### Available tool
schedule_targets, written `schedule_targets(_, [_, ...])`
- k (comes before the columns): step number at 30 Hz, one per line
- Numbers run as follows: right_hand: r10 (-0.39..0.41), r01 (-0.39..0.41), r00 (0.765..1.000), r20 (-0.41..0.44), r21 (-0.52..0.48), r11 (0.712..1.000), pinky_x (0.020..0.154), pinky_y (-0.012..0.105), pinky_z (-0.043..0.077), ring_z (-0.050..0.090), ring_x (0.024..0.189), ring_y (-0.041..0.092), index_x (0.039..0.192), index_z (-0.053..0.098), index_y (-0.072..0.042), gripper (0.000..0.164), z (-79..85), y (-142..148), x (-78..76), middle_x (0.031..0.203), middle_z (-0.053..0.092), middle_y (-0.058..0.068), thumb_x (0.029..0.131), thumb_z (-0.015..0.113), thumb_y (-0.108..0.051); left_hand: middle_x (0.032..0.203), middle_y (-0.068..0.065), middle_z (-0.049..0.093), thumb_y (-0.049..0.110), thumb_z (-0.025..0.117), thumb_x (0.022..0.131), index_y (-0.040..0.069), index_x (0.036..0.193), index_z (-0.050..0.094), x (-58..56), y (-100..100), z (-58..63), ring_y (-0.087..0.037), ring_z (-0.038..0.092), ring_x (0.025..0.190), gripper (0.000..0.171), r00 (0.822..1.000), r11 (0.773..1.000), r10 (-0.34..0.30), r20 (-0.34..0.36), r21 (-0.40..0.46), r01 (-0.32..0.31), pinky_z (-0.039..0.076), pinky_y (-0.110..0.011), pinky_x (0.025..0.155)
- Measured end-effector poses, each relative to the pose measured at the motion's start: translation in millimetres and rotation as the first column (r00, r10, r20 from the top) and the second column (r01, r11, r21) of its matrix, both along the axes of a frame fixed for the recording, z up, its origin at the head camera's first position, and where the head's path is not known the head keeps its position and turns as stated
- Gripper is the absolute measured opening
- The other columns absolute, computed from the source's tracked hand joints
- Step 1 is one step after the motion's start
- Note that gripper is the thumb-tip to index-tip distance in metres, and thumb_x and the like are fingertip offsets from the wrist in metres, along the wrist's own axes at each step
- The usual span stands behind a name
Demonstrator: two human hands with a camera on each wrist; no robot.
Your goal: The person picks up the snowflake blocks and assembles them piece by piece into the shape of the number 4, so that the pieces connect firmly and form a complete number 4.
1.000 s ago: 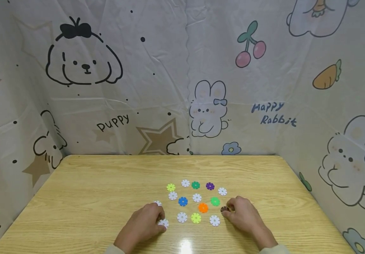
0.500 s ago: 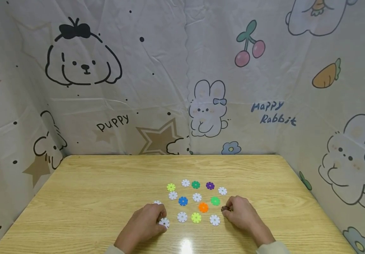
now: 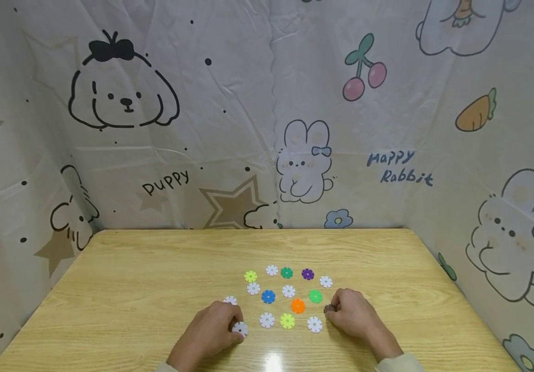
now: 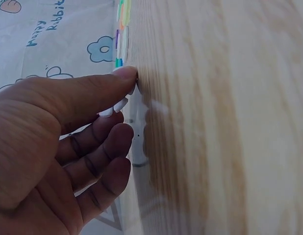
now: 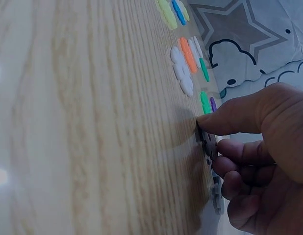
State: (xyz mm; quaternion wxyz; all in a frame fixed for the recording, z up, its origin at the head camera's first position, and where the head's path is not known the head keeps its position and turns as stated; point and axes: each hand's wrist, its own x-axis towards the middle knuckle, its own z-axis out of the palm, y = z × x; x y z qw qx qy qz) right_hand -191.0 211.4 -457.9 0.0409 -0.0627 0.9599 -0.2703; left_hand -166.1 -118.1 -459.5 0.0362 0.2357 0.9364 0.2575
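Observation:
In the head view my left hand (image 3: 211,328) is low on the table, holding a white interlocking building disc (image 3: 240,329) at its fingertips. The left wrist view shows the white disc (image 4: 120,104) partly hidden behind the thumb, with the other fingers loosely curled below. Across the group, my right hand (image 3: 355,312) pinches a dark brown interlocking disc (image 3: 329,309) close over the tabletop. From the right wrist, the thumb lies against the edge of that brown disc (image 5: 208,146). Just beyond the left knuckles lies another white disc (image 3: 230,300).
Several notched discs lie flat between the hands, among them a blue disc (image 3: 268,296), an orange disc (image 3: 298,306), a purple disc (image 3: 308,274) and a yellow disc (image 3: 287,321). The wooden table (image 3: 155,268) ends against a printed cloth backdrop (image 3: 230,103).
Both hands stay almost in place, each with its disc held. The brown disc looks slightly more tilted, and the whole head view has shifted a little.

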Motion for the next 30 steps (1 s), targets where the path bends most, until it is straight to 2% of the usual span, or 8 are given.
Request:
schedule_targets(7, [0.0,0.0,1.0,-0.01,-0.018,1.0,0.06,0.033,0.047,0.051,0.066,0.015,0.081,0.063,-0.006,0.017,-1.1,-1,0.4,0.073,0.057,-0.001,0.08,0.079,-0.01,0.068,0.015,0.05,0.018,0.084,0.077,0.016,0.079,0.067,3.3,0,0.1,-0.003,0.045,0.061,0.017,1.0,1.0,0.022,-0.001,-0.02,-0.022,0.04,-0.027,0.053])
schedule_targets(13, [-0.001,-0.002,0.999,-0.04,-0.063,0.998,0.067,0.033,0.051,0.055,0.071,0.014,0.083,0.063,-0.006,0.024,0.9,1,1.5,0.076,0.059,-0.001,0.072,0.084,-0.006,0.068,0.016,0.051,0.015,0.083,0.078,0.017,0.076,0.068,4.2,-2,0.1,-0.002,0.046,0.062,0.016,1.0,1.0,0.012,-0.027,0.004,-0.012,0.041,-0.027,0.055])
schedule_targets(20, [0.023,-0.025,1.0,-0.018,-0.103,0.994,0.069,0.031,0.05,0.054,0.073,0.014,0.083,0.064,-0.007,0.025,2.0,6,3.7,0.077,0.058,-0.001,0.07,0.086,-0.004,0.07,0.016,0.054,0.019,0.078,0.086,0.019,0.078,0.071,1.4,-2,3.9,-0.003,0.046,0.062,0.011,0.999,0.999,0.024,0.024,0.022,-0.025,0.042,-0.027,0.056])
schedule_targets(30, [0.112,-0.111,0.994,-0.003,-0.12,0.987,0.062,0.027,0.045,0.051,0.068,0.015,0.078,0.065,-0.008,0.017,5.1,13,6.2,0.071,0.056,-0.002,0.079,0.082,-0.007,0.07,0.017,0.052,0.015,0.08,0.082,0.02,0.077,0.071,2.1,2,7.2,-0.002,0.046,0.064,0.012,0.994,0.995,0.055,-0.094,0.085,-0.047,0.041,-0.026,0.056])
